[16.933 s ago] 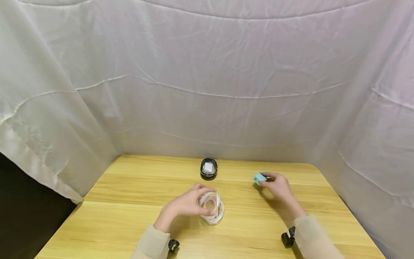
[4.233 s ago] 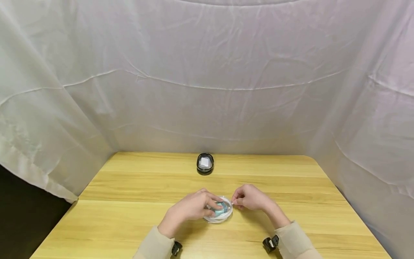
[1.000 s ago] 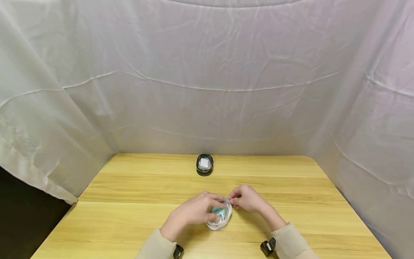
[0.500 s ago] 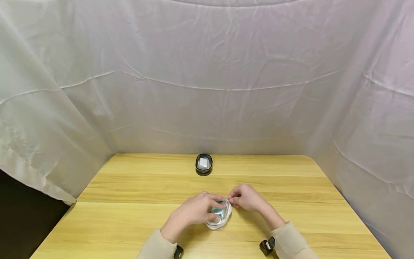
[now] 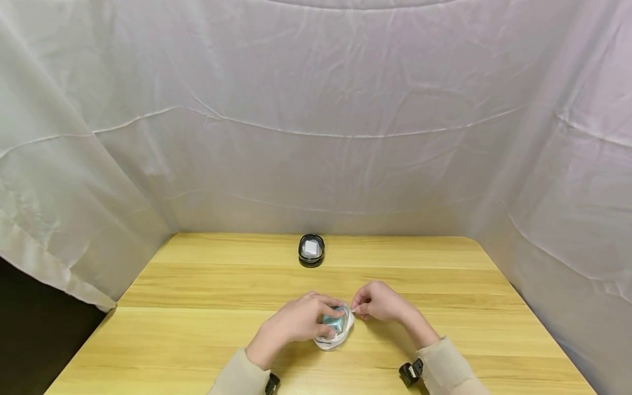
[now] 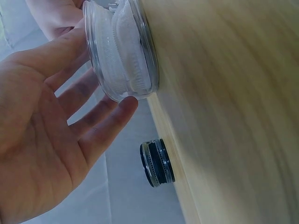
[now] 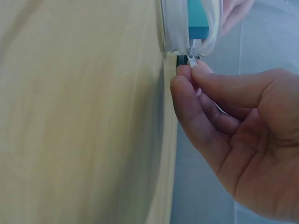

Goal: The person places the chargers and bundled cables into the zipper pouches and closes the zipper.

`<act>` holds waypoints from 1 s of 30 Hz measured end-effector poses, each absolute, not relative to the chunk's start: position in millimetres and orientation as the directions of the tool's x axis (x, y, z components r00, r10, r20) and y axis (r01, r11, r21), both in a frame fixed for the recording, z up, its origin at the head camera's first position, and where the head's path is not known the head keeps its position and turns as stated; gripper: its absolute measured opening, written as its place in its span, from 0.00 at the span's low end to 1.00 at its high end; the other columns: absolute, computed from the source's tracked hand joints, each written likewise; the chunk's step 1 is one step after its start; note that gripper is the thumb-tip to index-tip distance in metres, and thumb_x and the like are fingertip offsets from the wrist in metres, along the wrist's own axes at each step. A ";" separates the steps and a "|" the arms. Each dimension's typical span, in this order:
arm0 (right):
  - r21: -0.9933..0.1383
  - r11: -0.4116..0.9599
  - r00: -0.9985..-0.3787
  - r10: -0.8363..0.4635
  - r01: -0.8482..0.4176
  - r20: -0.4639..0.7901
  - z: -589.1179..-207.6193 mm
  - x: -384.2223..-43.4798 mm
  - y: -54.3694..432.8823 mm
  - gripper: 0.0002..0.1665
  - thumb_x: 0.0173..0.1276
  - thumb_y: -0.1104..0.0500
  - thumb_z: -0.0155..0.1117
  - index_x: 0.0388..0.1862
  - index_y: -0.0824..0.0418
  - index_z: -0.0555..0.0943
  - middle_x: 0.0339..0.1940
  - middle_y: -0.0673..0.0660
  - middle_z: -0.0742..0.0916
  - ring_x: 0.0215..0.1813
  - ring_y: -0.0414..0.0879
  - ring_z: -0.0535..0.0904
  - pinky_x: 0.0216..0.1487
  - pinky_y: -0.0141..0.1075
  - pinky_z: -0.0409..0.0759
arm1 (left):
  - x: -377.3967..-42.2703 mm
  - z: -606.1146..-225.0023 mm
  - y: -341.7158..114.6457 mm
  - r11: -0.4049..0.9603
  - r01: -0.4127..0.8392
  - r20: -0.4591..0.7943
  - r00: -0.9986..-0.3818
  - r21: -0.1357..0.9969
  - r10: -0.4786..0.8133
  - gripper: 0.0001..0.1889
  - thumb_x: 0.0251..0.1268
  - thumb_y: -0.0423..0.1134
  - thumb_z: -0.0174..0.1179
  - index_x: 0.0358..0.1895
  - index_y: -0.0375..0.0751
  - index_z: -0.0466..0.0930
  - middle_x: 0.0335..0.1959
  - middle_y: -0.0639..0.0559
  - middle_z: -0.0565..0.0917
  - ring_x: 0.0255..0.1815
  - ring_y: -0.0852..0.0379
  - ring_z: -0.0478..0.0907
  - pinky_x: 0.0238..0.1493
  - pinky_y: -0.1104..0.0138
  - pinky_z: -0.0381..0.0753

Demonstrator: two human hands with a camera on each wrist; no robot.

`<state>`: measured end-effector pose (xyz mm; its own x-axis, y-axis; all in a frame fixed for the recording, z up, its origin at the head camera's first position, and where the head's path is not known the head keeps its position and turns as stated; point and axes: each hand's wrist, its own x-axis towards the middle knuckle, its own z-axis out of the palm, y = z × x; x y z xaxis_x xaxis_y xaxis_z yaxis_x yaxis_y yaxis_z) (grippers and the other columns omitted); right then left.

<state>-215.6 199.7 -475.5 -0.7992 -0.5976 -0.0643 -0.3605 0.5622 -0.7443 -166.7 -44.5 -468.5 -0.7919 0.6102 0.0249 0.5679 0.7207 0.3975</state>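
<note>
A round clear pouch (image 5: 329, 345) with a white zipper band stands at the middle front of the table, a teal block (image 5: 333, 321) inside it. My left hand (image 5: 296, 317) holds the pouch from the left, fingers and thumb spread over its top; the left wrist view shows the clear side and white zipper band (image 6: 122, 51) close up. On the pouch's right side, my right hand (image 5: 386, 303) pinches the small zipper pull (image 7: 192, 60) between thumb and index finger. In the right wrist view the teal block shows through the clear plastic beside the white band.
A black round zippered case (image 5: 311, 260) with a clear top and a white square inside stands near the back edge of the wooden table (image 5: 222, 285). A pale curtain (image 5: 316, 164) hangs behind the table and at both sides.
The teal block, earlier in my right hand, is now inside the pouch, and that hand pinches the zipper pull instead. Over the last half second my right hand has shifted slightly right.
</note>
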 end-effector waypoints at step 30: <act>-0.740 0.599 -0.878 -0.478 -0.305 -0.025 -481.8 -213.2 187.9 0.07 0.68 0.71 0.68 0.31 0.63 0.87 0.24 0.52 0.86 0.28 0.44 0.81 0.27 0.30 0.79 | -166.2 -462.1 -47.0 0.706 0.606 0.042 -0.769 0.368 0.638 0.22 0.65 0.46 0.73 0.62 0.54 0.87 0.70 0.55 0.79 0.71 0.51 0.74 0.70 0.55 0.76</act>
